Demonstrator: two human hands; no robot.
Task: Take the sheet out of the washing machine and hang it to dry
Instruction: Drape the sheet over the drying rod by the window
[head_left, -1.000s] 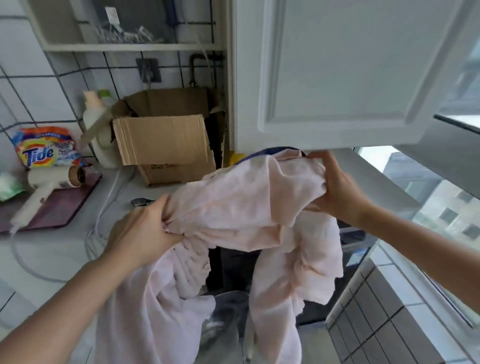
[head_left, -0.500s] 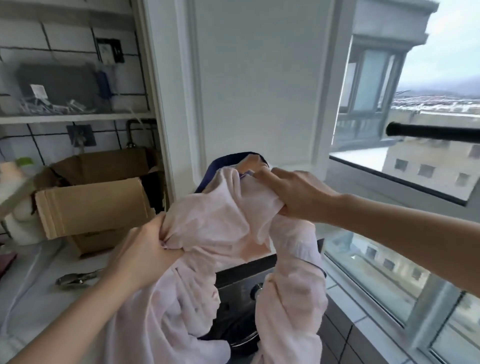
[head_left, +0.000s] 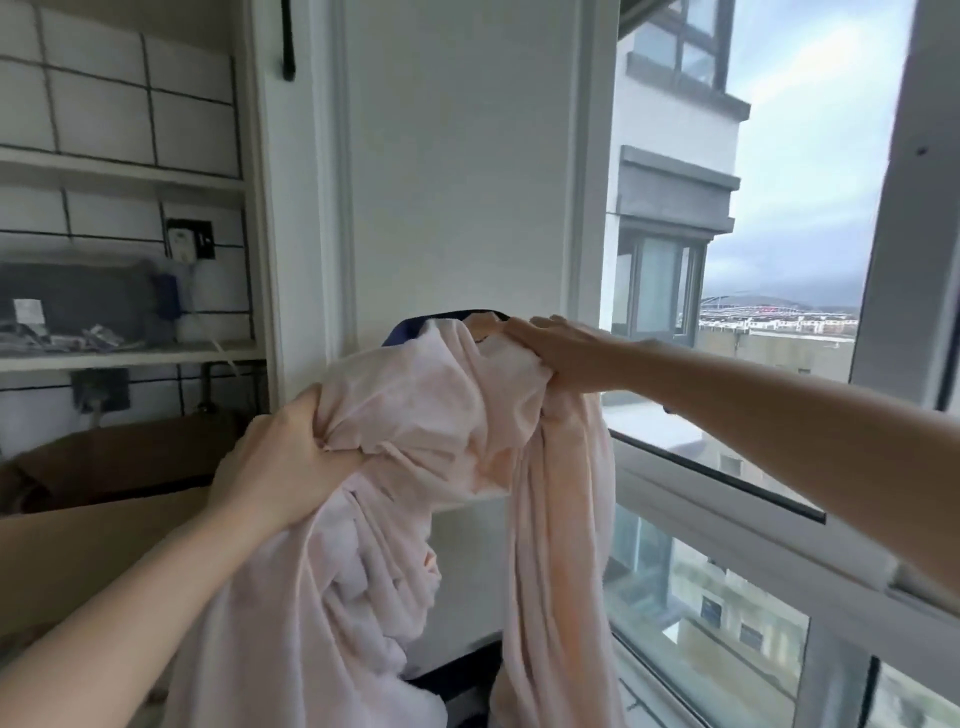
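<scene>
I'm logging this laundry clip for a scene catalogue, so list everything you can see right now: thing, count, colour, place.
sheet: one, pale pink, bunched between both hands at centre, folds hanging down.
dark blue fabric: one edge, navy, peeking out behind the top of the sheet.
cardboard box: one, brown, lower left behind the left arm.
shelves: two, white, upper left on the tiled wall; the lower one holds blurred dark clutter.
wall sockets: two, dark, on the tiles, one above and one below the lower shelf.
window frame: one, white, right side, buildings and grey sky beyond.
left hand: one, grips the sheet's left bunch.
right hand: one, grips the sheet's top right.
</scene>
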